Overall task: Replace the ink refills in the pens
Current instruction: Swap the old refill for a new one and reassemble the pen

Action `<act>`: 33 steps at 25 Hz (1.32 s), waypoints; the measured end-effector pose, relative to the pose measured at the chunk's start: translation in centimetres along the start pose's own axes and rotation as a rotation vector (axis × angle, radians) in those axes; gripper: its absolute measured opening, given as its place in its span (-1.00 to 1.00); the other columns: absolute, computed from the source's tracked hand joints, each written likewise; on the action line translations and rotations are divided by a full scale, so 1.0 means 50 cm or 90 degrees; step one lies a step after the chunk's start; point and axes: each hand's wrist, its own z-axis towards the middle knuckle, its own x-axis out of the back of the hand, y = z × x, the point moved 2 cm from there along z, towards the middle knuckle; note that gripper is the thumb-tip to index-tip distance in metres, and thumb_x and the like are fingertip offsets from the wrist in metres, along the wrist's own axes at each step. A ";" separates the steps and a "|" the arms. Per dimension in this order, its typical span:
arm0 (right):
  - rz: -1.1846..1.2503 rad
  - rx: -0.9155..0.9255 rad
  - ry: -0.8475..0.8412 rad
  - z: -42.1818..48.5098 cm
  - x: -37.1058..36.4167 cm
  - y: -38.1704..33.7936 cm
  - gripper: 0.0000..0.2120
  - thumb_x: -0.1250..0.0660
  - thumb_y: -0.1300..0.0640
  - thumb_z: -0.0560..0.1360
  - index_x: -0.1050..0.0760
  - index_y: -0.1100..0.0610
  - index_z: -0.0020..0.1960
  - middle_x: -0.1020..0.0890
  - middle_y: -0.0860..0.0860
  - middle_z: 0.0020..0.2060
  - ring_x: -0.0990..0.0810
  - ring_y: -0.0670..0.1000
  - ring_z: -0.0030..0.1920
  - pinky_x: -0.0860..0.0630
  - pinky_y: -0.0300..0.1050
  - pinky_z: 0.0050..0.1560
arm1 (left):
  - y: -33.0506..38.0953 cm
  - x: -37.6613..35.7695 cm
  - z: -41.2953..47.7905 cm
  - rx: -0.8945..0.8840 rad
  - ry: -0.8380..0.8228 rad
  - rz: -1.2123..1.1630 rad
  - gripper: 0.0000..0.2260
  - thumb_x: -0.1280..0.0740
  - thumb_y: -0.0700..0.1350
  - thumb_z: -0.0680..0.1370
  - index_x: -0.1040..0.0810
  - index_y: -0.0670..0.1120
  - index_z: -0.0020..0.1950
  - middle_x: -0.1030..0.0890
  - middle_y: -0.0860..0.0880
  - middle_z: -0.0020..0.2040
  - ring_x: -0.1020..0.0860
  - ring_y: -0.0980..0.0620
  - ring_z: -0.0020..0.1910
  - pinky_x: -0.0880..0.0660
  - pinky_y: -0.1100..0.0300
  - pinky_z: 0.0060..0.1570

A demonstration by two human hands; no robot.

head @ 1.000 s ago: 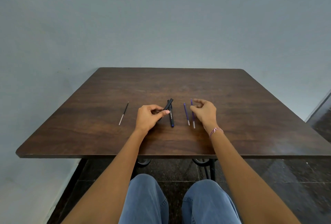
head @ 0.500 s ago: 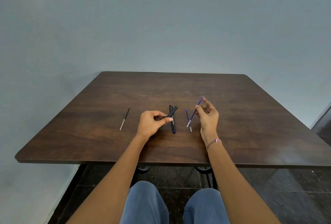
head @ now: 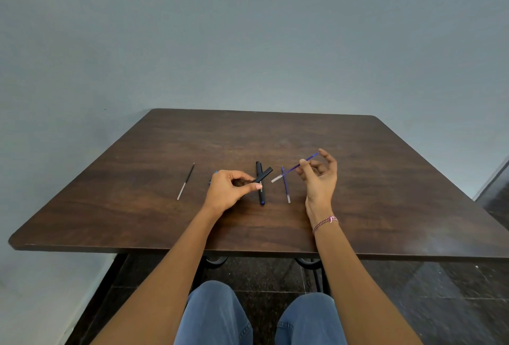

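Blue refill (head: 289, 170) has risen clear of the table (head: 385, 193), pinched in my right hand (head: 321, 182); left hand (head: 225, 193) grips the pen barrel (head: 265, 173), half hidden

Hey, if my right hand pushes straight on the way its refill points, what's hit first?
Probably the left hand, at its thumb just under the black barrel it holds; the right hand and blue refill aim there, though depth is unclear.

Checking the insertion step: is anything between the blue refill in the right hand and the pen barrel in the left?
Nothing visible. The blue refill ends beside the pen barrel; the other pen and spare refill lie flat on the table.
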 end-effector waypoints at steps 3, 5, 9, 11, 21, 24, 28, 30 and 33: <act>0.034 0.014 0.035 0.003 0.006 0.001 -0.55 -0.41 0.37 0.45 -0.34 0.04 0.20 -0.58 -0.04 -0.32 -0.66 -0.09 -0.28 -0.60 -0.09 -0.06 | 0.002 -0.001 0.000 -0.001 -0.008 -0.009 -0.87 -0.56 -0.02 0.32 -0.66 0.12 -0.20 -0.65 0.15 -0.33 -0.56 0.25 -0.38 -0.44 0.35 -0.36; 0.049 0.020 0.040 0.005 0.008 0.002 -0.56 -0.41 0.37 0.45 -0.35 0.02 0.18 -0.59 -0.08 -0.36 -0.66 -0.09 -0.29 -0.60 -0.03 0.01 | 0.002 -0.001 0.001 0.004 -0.008 -0.008 -0.86 -0.56 -0.02 0.32 -0.65 0.13 -0.20 -0.65 0.16 -0.35 -0.56 0.24 -0.38 -0.45 0.35 -0.37; 0.086 0.025 0.054 0.006 0.012 0.001 -0.57 -0.40 0.38 0.46 -0.34 0.04 0.18 -0.57 0.00 -0.31 -0.65 -0.07 -0.31 -0.57 -0.01 0.03 | -0.002 -0.003 0.004 0.011 -0.012 -0.002 -0.85 -0.57 -0.02 0.31 -0.66 0.12 -0.19 -0.64 0.16 -0.33 -0.55 0.26 -0.37 -0.44 0.34 -0.36; 0.071 0.027 0.046 0.006 0.010 0.002 -0.57 -0.40 0.37 0.45 -0.35 0.04 0.19 -0.58 -0.01 -0.31 -0.65 -0.07 -0.30 -0.58 0.00 0.05 | -0.004 -0.003 0.004 0.009 -0.013 -0.007 -0.85 -0.57 -0.03 0.31 -0.65 0.13 -0.20 -0.64 0.16 -0.35 -0.55 0.26 -0.37 -0.43 0.36 -0.37; 0.064 0.038 0.037 0.006 0.009 0.002 -0.56 -0.41 0.36 0.45 -0.35 0.05 0.21 -0.59 -0.02 -0.31 -0.65 -0.06 -0.28 -0.60 -0.02 0.03 | -0.003 -0.005 0.004 0.017 -0.027 -0.003 -0.83 -0.56 -0.04 0.32 -0.69 0.02 -0.13 -0.66 0.11 -0.27 -0.54 0.27 -0.35 -0.43 0.35 -0.33; 0.071 0.037 0.034 0.007 0.009 0.002 -0.56 -0.40 0.37 0.45 -0.34 0.07 0.22 -0.58 0.00 -0.30 -0.65 -0.07 -0.28 -0.60 -0.09 -0.03 | -0.002 -0.004 0.004 0.015 -0.030 -0.004 -0.84 -0.56 -0.05 0.32 -0.68 0.05 -0.14 -0.66 0.11 -0.27 -0.55 0.26 -0.34 -0.43 0.34 -0.32; 0.064 0.029 0.037 0.009 0.009 0.003 -0.56 -0.40 0.37 0.46 -0.34 0.05 0.21 -0.58 0.02 -0.28 -0.65 -0.03 -0.25 -0.60 -0.05 0.02 | 0.001 -0.002 0.004 0.013 -0.032 -0.002 -0.86 -0.56 -0.04 0.32 -0.66 0.11 -0.17 -0.66 0.12 -0.27 -0.55 0.25 -0.33 -0.44 0.35 -0.33; 0.055 0.027 0.036 0.010 0.009 0.004 -0.56 -0.40 0.37 0.46 -0.34 0.03 0.21 -0.58 0.02 -0.27 -0.64 -0.01 -0.23 -0.59 -0.03 0.03 | 0.000 -0.002 0.003 0.016 -0.031 -0.001 -0.85 -0.56 -0.04 0.32 -0.66 0.10 -0.17 -0.66 0.12 -0.27 -0.55 0.26 -0.33 -0.43 0.36 -0.34; 0.045 0.030 0.038 0.009 0.009 0.004 -0.56 -0.40 0.36 0.46 -0.35 0.01 0.19 -0.59 0.02 -0.28 -0.65 -0.04 -0.25 -0.58 0.00 0.06 | -0.001 -0.002 0.002 0.018 -0.029 -0.004 -0.85 -0.56 -0.04 0.32 -0.68 0.06 -0.15 -0.66 0.11 -0.27 -0.54 0.28 -0.35 -0.42 0.37 -0.34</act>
